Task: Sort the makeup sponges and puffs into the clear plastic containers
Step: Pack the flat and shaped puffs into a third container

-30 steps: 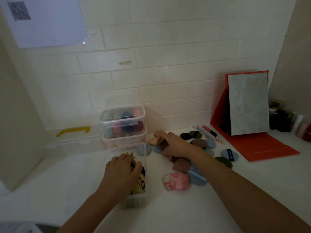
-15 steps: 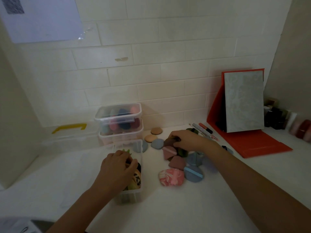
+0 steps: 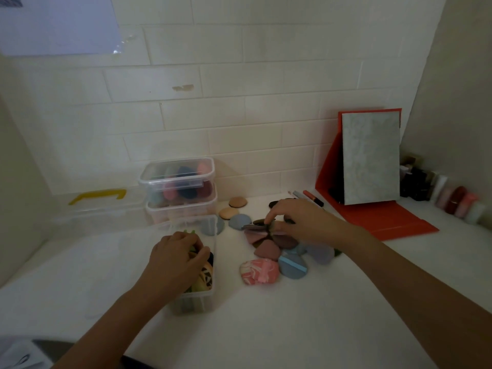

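An open clear container (image 3: 210, 299) sits on the white counter, holding several puffs. My left hand (image 3: 175, 259) is inside it, fingers curled over the puffs there. To its right lies a pile of loose puffs: mauve wedges (image 3: 255, 234), a pink patterned puff (image 3: 259, 271), a blue puff (image 3: 292, 266), a grey-blue round one (image 3: 239, 221) and two tan rounds (image 3: 237, 202). My right hand (image 3: 300, 222) pinches a stack of dark mauve puffs at the top of the pile. Two lidded clear containers (image 3: 181, 187) full of coloured sponges are stacked behind.
A clear box with a yellow handle (image 3: 97, 195) stands at the back left. A red folding stand with a mirror (image 3: 371, 158) leans at the right, pens (image 3: 311, 197) beside it. Small bottles (image 3: 452, 198) line the far right wall.
My right hand has drawn back from the tan rounds to the mauve puffs and gathered a stack of them. My left hand stays in the open container.
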{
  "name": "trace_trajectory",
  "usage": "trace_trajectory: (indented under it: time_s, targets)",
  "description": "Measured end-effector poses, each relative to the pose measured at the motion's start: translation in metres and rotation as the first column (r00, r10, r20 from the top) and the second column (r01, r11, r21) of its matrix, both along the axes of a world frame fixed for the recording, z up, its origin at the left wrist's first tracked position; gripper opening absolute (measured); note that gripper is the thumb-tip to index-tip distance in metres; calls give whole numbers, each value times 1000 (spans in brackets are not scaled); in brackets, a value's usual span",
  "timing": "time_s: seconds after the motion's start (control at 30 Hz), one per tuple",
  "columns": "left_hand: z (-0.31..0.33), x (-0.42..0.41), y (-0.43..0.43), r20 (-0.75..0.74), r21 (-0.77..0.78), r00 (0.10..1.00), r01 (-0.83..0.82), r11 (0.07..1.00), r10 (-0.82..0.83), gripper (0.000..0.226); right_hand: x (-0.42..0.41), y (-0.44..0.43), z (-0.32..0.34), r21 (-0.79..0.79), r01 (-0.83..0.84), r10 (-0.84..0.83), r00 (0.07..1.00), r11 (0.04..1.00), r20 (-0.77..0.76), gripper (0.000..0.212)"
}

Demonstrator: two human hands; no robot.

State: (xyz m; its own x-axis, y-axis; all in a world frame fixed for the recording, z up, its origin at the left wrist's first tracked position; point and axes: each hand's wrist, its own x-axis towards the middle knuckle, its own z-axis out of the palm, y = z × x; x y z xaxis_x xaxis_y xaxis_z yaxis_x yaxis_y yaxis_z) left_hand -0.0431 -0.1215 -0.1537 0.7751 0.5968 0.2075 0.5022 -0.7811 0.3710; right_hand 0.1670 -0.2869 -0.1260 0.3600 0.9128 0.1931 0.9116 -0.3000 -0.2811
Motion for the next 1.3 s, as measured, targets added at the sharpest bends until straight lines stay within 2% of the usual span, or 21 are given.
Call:
trace_trajectory:
  time_s: [0.07, 0.2, 0.33, 0.4, 0.5, 0.53, 0.63, 0.7, 0.83, 0.93, 1.0, 1.07, 1.17, 1.3]
  targets:
    - [0, -1, 0, 0, -5, 1000, 18, 1000, -18, 23, 4, -8, 5, 38, 48, -48, 999, 998, 5, 21]
    - [1, -3, -3, -13, -31, 997, 79, 996, -80, 20, 21, -38, 21, 207, 260, -224, 957, 943, -183, 19]
    - [-1, -5, -7, -13, -63, 992, 124, 990, -125, 20, 35, -64, 36, 292, 393, -353, 918, 872, -181, 11]
    - [-2, -5, -12, -17, -63, 987, 161, 985, -163, 20, 36, -70, 37, 296, 410, -367, 911, 863, -190, 17]
    - [-1, -5, -19, -33, -44, 982, 187, 981, -188, 19, 31, -72, 34, 145, 405, -371, 903, 903, -216, 15]
    - [0, -4, -19, -32, -39, 981, 188, 981, -190, 19, 27, -71, 32, 43, 396, -378, 899, 917, -224, 14]
    - [0, -4, -19, -29, -48, 981, 193, 980, -194, 20, 14, -65, 18, -250, 364, -409, 897, 898, -165, 31]
    - [0, -4, -21, -31, -44, 981, 190, 981, -191, 19, 5, -59, 6, -319, 347, -398, 911, 882, -110, 37]
    - [-1, -5, -23, -21, -34, 981, 190, 981, -191, 18, -3, -49, 3, -316, 354, -388, 920, 880, -50, 34]
    - [-2, -4, -22, -27, -29, 983, 180, 983, -180, 18, -7, -38, 25, -94, 320, -326, 943, 943, -66, 21]
    - [-2, -4, -22, -25, -21, 984, 176, 984, -176, 18, -17, -24, 37, 57, 176, -166, 975, 983, -147, 24]
    - [-2, -4, -23, -17, -18, 984, 175, 984, -175, 19, -34, -3, 45, 145, -28, 52, 985, 989, -165, 30]
    - [-3, -5, -23, 8, -7, 983, 183, 983, -183, 18, -59, 31, 43, 131, -233, 243, 967, 964, -70, 31]
    - [-3, -5, -24, 31, 15, 983, 181, 983, -181, 15, -67, 64, 22, -70, -311, 315, 947, 948, 62, 28]
